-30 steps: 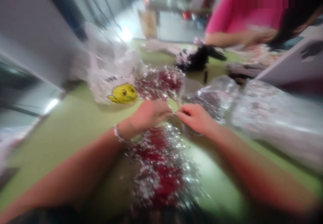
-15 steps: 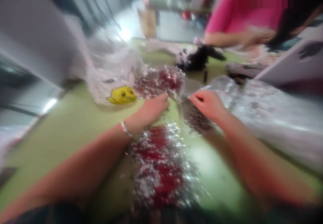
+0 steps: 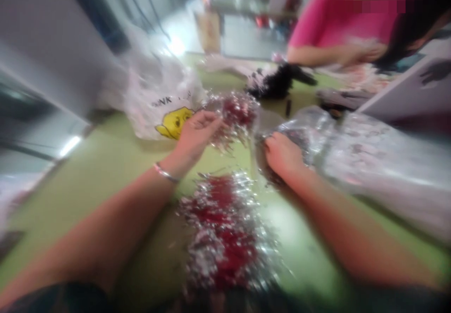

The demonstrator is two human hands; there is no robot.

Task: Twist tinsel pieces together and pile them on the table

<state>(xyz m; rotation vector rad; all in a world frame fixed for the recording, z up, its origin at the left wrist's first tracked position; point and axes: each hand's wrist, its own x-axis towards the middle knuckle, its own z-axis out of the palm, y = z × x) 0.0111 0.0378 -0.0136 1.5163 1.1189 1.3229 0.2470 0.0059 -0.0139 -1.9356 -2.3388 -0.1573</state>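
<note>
My left hand (image 3: 199, 133), a bracelet (image 3: 165, 173) at its wrist, reaches the near left edge of the far heap of red and silver shiny pieces (image 3: 238, 111). Its thumb and forefinger are pinched together; blur hides what is between them. My right hand (image 3: 284, 155) is at a clear plastic bag (image 3: 310, 124) with small dark pieces in it. The fingers are curled closed, and I cannot make out what they hold. A longer heap of red strips with silver, glittering ends (image 3: 230, 233) lies in front of me on the green table (image 3: 141, 252).
A white plastic bag with a yellow fish print (image 3: 148, 120) stands at the left. Clear plastic sheeting (image 3: 394, 158) covers the right side. A black fuzzy bundle (image 3: 273, 82) lies at the back. Across the table, a person in a pink top (image 3: 324, 21) handles pale material.
My left hand has moved left and slightly up, from the gap between the heaps to the far heap's edge. My right hand has shifted slightly down, and its fingers have curled over the dark pieces.
</note>
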